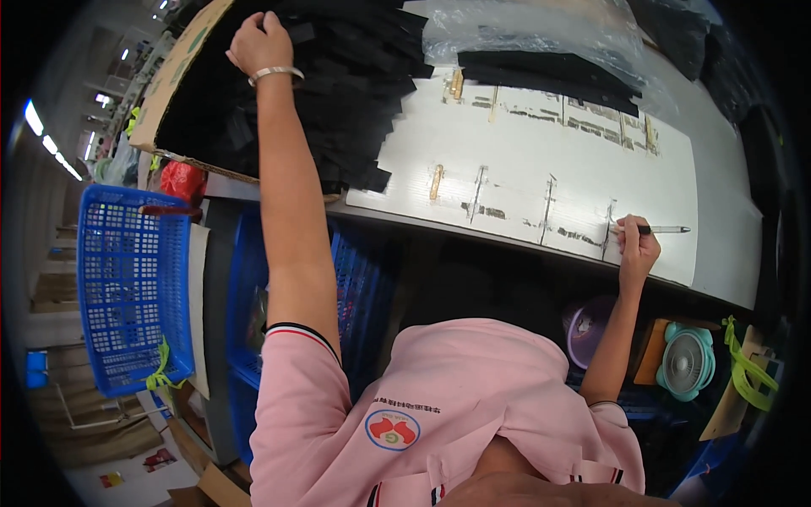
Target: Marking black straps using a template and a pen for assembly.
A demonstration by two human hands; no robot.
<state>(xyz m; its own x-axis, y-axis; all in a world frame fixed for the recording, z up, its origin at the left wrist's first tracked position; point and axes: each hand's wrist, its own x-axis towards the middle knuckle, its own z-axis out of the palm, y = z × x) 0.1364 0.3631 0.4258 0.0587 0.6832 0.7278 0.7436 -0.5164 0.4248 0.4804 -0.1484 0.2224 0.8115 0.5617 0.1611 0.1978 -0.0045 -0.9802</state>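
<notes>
While the white desk (541, 160) spans the view, a cardboard box (173, 80) at its left end holds a heap of black strips (338, 93). Below it, a blue basket (127, 287) looks empty. On that heap rests the left hand (258, 42), fingers curled together on the strips. At the desk's near edge, the right hand (635, 249) has its fingers clamped on a pen (663, 229).

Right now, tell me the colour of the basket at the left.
Blue basket, an open mesh, clearest in the head view.

White table (541, 182) under black strips (355, 110)
</notes>
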